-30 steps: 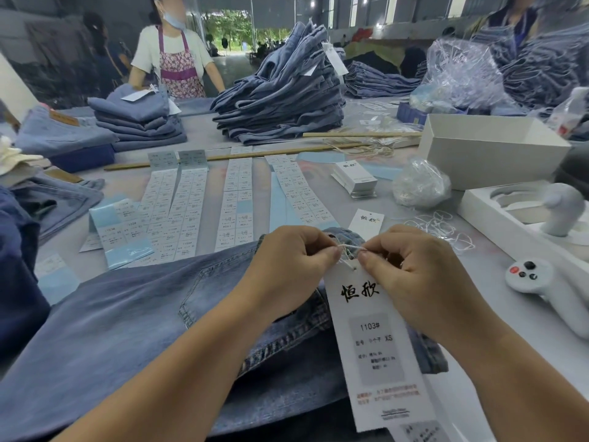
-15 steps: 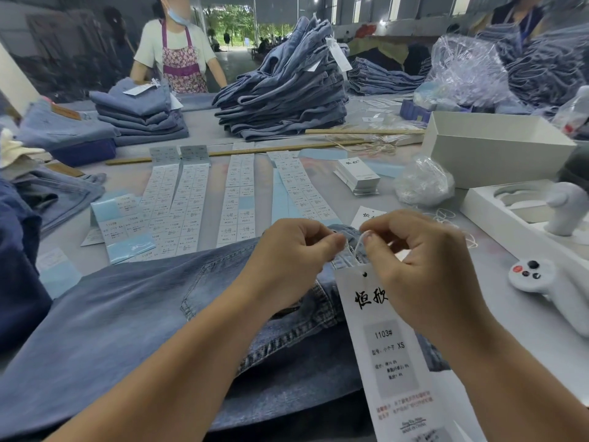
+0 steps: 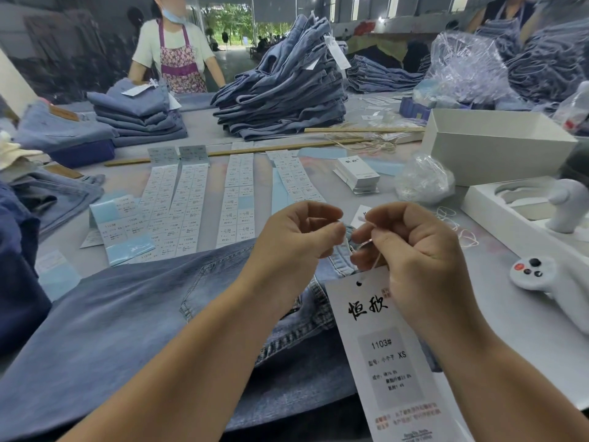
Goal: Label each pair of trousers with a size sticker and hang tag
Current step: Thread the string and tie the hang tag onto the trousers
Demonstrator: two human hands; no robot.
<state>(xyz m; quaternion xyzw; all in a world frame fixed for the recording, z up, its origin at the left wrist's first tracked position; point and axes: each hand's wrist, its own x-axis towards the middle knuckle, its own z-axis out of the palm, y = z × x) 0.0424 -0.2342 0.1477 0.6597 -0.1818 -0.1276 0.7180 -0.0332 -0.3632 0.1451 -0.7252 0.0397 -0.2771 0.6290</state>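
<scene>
A pair of light blue denim trousers lies flat across the table in front of me. A long white hang tag, printed 1103# and XS, lies over the waistband at the right. A thin white string runs from its hole up to my fingers. My left hand pinches one end of the string near a belt loop. My right hand pinches the other end just above the tag. Strips of size stickers lie on the table beyond the trousers.
A small stack of hang tags and a clear bag of strings sit at the right. A white box, a white tray and a white controller are further right. Piles of jeans and a person in an apron are at the back.
My hands have lifted slightly and drawn a little apart, pulling the string taut. The hang tag has slid down and to the right over the waistband.
</scene>
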